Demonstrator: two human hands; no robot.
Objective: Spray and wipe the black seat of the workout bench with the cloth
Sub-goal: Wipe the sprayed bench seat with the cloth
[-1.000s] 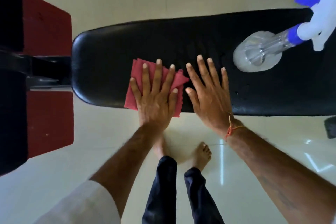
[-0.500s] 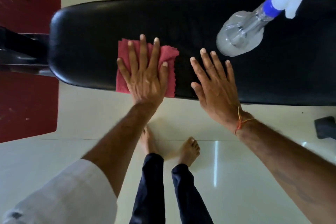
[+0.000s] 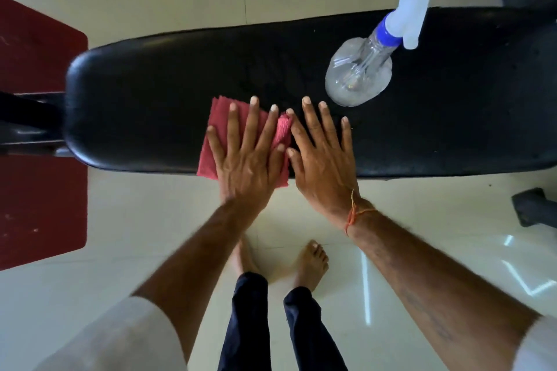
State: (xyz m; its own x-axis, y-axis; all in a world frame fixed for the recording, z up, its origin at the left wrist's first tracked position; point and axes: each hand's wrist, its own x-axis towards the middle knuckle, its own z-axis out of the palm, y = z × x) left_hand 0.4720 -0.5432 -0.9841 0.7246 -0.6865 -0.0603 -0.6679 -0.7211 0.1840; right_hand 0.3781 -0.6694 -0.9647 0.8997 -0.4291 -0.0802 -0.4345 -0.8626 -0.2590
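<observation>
Left hand [image 3: 248,156] presses flat, fingers spread, on the red cloth [image 3: 217,141] at the near edge of the black seat [image 3: 180,75] to wipe, right hand [image 3: 322,156] flat beside it for support, spray bottle [image 3: 373,66] parked upright behind.

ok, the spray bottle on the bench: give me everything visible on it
The clear plastic spray bottle stands upright on the black padded bench seat, toward the person's right. It has a rounded see-through body, a blue collar at the neck, and a white trigger head with a blue nozzle tip. Whether there is any liquid inside cannot be judged. Only the seat touches it; neither hand does. The right hand lies flat on the seat just short of it, its fingertips apart from the base.
</observation>
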